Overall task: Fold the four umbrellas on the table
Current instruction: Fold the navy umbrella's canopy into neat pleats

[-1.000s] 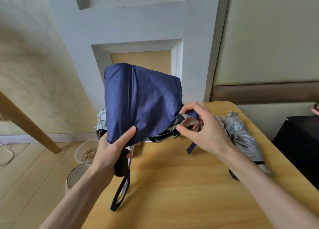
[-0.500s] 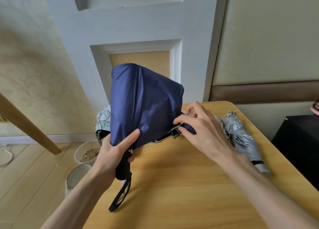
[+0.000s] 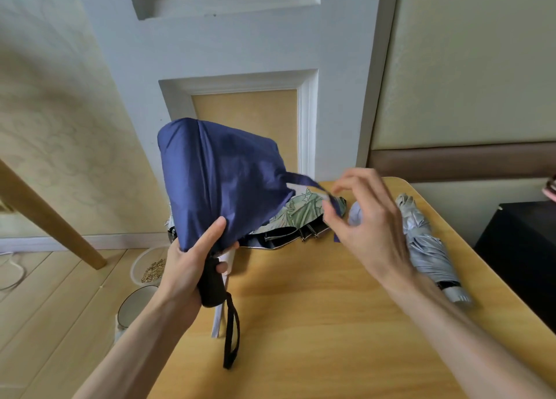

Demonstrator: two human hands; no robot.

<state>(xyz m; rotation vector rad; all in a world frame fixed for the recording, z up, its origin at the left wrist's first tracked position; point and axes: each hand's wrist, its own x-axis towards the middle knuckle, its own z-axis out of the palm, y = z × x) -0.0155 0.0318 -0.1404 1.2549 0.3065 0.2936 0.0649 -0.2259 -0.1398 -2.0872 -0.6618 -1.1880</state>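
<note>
Over the table [image 3: 331, 323], the blue umbrella [image 3: 219, 176] stands nearly upright, tip up, gripped low by the left hand [image 3: 192, 266]. Its strap [image 3: 304, 182] runs out rightward to the right hand [image 3: 367, 218], which seems to pinch the end; the wrap, I judge, goes around that upright axis.

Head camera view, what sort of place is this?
Probably a room in a home: a wooden table in front of a white panelled door, patterned wallpaper, and a bowl of grain-like feed on the wood floor.
</note>
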